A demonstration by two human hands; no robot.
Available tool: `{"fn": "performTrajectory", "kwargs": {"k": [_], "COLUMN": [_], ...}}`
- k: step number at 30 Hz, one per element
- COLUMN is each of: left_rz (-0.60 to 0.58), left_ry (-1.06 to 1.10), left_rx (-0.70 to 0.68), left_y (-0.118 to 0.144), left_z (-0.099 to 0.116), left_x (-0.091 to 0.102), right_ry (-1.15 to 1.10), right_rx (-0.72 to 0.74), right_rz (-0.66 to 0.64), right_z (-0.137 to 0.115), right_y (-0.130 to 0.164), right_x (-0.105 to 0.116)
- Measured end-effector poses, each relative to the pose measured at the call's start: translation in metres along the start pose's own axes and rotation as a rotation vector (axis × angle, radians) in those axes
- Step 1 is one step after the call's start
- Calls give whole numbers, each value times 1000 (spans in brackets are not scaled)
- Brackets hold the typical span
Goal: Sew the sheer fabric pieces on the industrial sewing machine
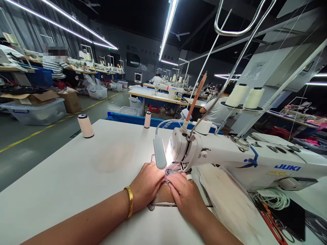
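Note:
Both my hands press a small tan fabric piece [163, 194] flat on the white table [76, 177], right under the needle of a white JUKI sewing machine [230, 158]. My left hand [146, 183], with a gold bangle on the wrist and a ring, holds the fabric's left side. On the right side, my right hand [185, 194] pinches the fabric edge with its fingertips close to the presser foot. A small grey lamp [160, 156] shines on the needle area. The needle itself is hidden by glare.
Two thread cones [85, 126] [147, 119] stand on the far part of the table. A coil of white cord [272, 198] and red-handled scissors [270, 223] lie at right by the machine. Two large spools [245, 97] sit on a stand. Other people work at distant tables.

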State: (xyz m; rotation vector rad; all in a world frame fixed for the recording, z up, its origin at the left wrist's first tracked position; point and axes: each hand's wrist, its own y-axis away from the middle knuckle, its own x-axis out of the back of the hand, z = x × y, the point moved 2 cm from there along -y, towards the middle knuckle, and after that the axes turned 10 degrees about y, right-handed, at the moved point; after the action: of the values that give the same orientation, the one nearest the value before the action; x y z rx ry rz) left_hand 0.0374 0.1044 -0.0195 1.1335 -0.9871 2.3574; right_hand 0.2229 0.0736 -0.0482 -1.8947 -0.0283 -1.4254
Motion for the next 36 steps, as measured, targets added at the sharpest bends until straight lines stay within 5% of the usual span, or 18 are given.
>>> {"fn": "performTrajectory", "kwargs": {"k": [15, 25, 36], "left_rz": [-105, -115, -225], "left_ry": [-17, -140, -181], "left_rx": [-171, -116, 142], "left_y": [22, 8, 3], "left_z": [-2, -6, -6], "left_x": [-2, 0, 5], "right_ry": [-58, -62, -8], "right_rx": [51, -14, -16], "right_rz": [-54, -81, -87], "right_z": [1, 1, 2], "right_y": [15, 6, 5], "right_x": [8, 7, 6]}}
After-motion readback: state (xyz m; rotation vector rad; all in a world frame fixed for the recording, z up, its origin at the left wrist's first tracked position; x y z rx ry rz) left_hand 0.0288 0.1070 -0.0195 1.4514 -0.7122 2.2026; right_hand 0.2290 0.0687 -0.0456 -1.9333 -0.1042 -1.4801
